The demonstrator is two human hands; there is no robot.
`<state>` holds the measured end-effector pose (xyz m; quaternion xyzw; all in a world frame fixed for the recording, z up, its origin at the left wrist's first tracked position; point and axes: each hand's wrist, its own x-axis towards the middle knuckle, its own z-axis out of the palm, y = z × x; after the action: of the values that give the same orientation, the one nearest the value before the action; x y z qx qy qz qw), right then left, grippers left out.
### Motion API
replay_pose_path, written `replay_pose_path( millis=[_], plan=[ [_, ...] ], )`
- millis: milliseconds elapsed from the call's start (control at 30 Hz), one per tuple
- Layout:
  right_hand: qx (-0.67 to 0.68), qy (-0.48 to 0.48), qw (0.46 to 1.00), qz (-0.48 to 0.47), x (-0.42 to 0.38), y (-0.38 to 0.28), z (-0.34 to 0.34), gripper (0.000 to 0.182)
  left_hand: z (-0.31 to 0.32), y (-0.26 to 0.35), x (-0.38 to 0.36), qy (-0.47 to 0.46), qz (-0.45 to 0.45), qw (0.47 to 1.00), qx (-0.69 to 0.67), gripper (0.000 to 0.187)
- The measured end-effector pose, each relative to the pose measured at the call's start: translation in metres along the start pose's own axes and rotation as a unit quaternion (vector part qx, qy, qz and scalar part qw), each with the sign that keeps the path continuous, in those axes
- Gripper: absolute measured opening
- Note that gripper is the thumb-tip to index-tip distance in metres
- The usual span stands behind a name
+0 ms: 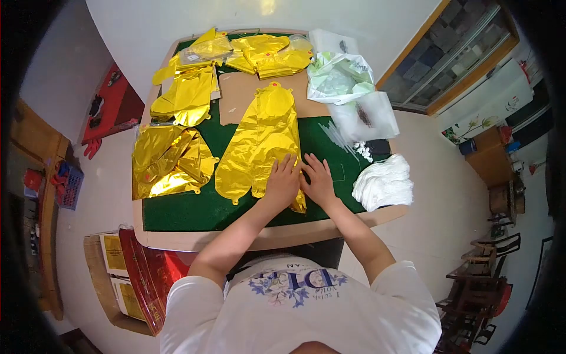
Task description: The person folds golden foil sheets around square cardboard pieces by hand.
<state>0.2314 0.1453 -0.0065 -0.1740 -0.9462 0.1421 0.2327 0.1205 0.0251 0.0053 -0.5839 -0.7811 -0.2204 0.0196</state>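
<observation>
A flat, uninflated gold foil balloon (274,127) with small tabs and a red dot at its far end lies in front of me on the green tabletop (177,219). My left hand (284,184) rests flat on the near part of its right lobe, fingers outstretched. Close beside it, my right hand (319,182) lies palm down at the foil's right edge with its fingers extended, the two hands almost meeting. Below them a narrow strip of foil points toward me. Another folded gold foil balloon (171,165) lies to the left.
More gold foil (191,94) lies at the back left, and further foil (268,53) along the back. Brown cardboard (233,91) lies under the balloon's far end. Plastic bags (342,76), small white pieces (362,152) and a white bundle (386,184) occupy the right side.
</observation>
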Motion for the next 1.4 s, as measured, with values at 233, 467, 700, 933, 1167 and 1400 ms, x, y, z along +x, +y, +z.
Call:
replay_pose_path(
  millis=[233, 467, 700, 933, 1167, 1400],
  plan=[
    [-0.008, 0.002, 1.000, -0.001, 0.001, -0.001, 0.000, 0.035, 0.018, -0.009, -0.006, 0.030, -0.003, 0.999, 0.035, 0.052],
    [0.006, -0.015, 1.000, 0.018, 0.012, 0.001, 0.001, 0.041, 0.010, -0.009, -0.005, 0.037, 0.000, 0.999, 0.007, 0.050],
    [-0.027, -0.018, 0.999, 0.011, 0.109, 0.006, 0.032, 0.049, 0.007, -0.007, -0.005, 0.022, 0.004, 1.000, 0.007, 0.051],
    [-0.124, -0.050, 0.989, 0.068, 0.138, 0.029, 0.066, 0.050, 0.010, -0.008, -0.006, -0.002, -0.013, 1.000, 0.019, 0.053],
    [-0.147, -0.045, 0.984, 0.086, 0.153, 0.041, 0.077, 0.049, 0.008, -0.008, -0.007, -0.013, -0.027, 0.999, 0.012, 0.053],
    [-0.147, -0.036, 0.984, 0.099, 0.153, 0.039, 0.076, 0.049, 0.006, -0.006, -0.007, 0.008, -0.032, 0.999, -0.003, 0.056]
  ],
)
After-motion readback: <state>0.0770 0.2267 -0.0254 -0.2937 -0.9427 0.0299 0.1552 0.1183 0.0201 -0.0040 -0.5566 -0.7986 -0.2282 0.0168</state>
